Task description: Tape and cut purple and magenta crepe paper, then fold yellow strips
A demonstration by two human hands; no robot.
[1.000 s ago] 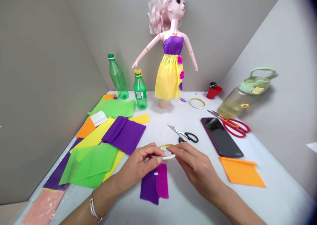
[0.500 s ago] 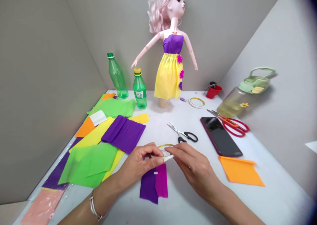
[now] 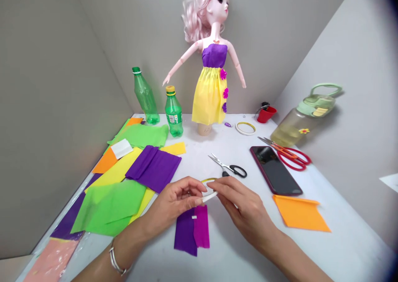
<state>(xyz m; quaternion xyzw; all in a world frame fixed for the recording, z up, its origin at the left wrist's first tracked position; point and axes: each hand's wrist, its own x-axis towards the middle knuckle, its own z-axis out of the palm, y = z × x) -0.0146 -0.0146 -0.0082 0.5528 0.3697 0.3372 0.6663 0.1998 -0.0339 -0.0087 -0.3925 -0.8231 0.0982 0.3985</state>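
Between my two hands is a roll of white double-sided tape [image 3: 209, 197], its yellow inner ring showing at the far side. My left hand [image 3: 182, 197] pinches the roll's left side between thumb and fingers. The fingers of my right hand [image 3: 238, 199] close on its right side, their tips partly hidden. Just below lie a dark purple strip [image 3: 185, 234] and a magenta strip [image 3: 202, 227] of crepe paper, overlapping, with a small white piece [image 3: 194, 217] on them. Black-handled scissors [image 3: 230, 166] rest open beyond my hands.
A doll [image 3: 214, 58] in a purple and yellow dress stands at the back beside green bottles [image 3: 174, 112]. Coloured paper sheets [image 3: 108, 203] cover the left. To the right are a phone [image 3: 275, 170], red scissors [image 3: 292, 157], a water bottle [image 3: 295, 124], orange paper [image 3: 301, 213] and another tape roll [image 3: 245, 133].
The whole view has shifted slightly. Both hands stay on the tape roll, which has tilted a little, and the fingers of my left hand have lifted somewhat off the thumb.
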